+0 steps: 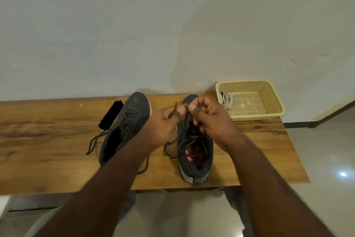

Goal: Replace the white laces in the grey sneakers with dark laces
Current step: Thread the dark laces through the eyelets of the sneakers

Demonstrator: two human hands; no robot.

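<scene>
— Nearest the lens: two bare forearms reaching forward over the near edge of the worktop point(57, 121). Left hand point(165, 121) with thumb and fingertips pinched on one end of a dark lace point(173, 111), tip poking up past the thumb
— And the other grip?
— Right hand point(209, 119) curled tight, pinching the other strand of the same dark lace just beside the left thumb. Both hands raised over the front half of the right sneaker point(196, 152), knuckles nearly touching
— Where does the shoe sit?
— Flat on the wood, toe toward the wall point(172, 25), heel toward the camera, pinkish lining visible inside. Dark lace crossed through its upper eyelets, one loose loop trailing off its left side onto the wood
— Second shoe?
— Left sneaker point(124, 127) parallel, well to the left, already threaded with its own dark lace point(96, 140), ends loose and sprawled on the wood toward the left and near edge. Partly hidden by the left forearm
— White laces?
— Bundled in the left corner of a cream plastic basket point(269, 98) at the far right of the worktop, against the wall: white laces point(225, 98) lying in a heap
— Anything else?
— Black-bristled shoe brush point(111, 114) leaning just beside the left sneaker's outer side, touching or almost touching; hard to say which. Pale tiled floor point(326, 160) to the right
</scene>
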